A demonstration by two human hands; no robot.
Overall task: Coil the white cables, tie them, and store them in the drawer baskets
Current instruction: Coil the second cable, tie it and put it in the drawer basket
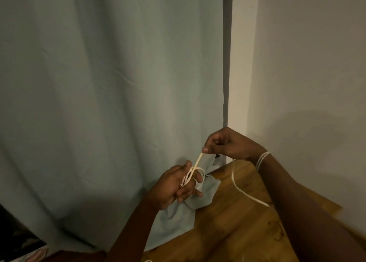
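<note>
A thin white cable (196, 163) runs taut between my two hands in front of a curtain. My left hand (178, 184), low and centre, has several loops of the cable wound round its fingers and grips them. My right hand (225, 142), higher and to the right, pinches the cable between thumb and fingers. From that hand the cable's free length (240, 190) hangs down in a curve and passes behind my right forearm. More white strands (262, 159) circle my right wrist. No drawer or basket is in view.
A pale green curtain (111, 95) fills the left and centre, its hem bunched on the wooden floor (227, 234). White walls (309, 67) form a corner on the right. A dark object (15, 234) sits at the bottom left.
</note>
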